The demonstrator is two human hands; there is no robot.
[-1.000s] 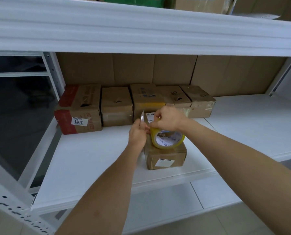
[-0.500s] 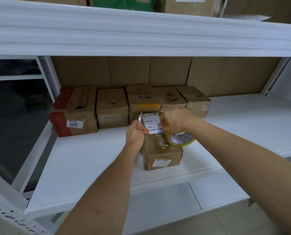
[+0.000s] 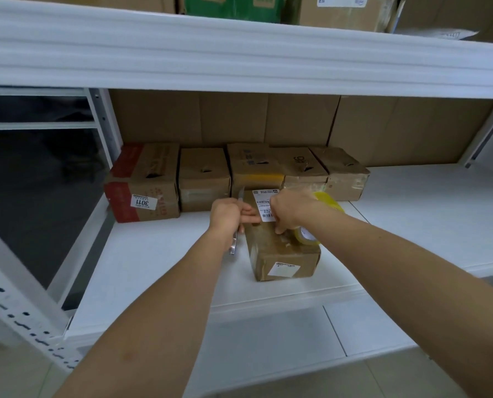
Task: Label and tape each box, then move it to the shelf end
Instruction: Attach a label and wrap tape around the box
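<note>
white shelf (image 3: 159,262) | box (image 3: 282,254) near front edge | left hand (image 3: 229,212) grips knife (image 3: 235,242), fingertips on label (image 3: 265,203) | right hand (image 3: 289,209) pinches label; tape roll (image 3: 325,214) on wrist

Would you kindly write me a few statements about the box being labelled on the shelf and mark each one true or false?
1. A white label lies on top of the front box. True.
2. The left hand is empty. False: it holds a thin metal blade.
3. The tape roll is blue. False: it is yellow.
4. Five boxes stand in a row behind the front box. True.
5. The leftmost box in the row bears a sticker reading 3011. True.
6. The right hand hangs off the shelf. False: it presses on the front box.
</note>
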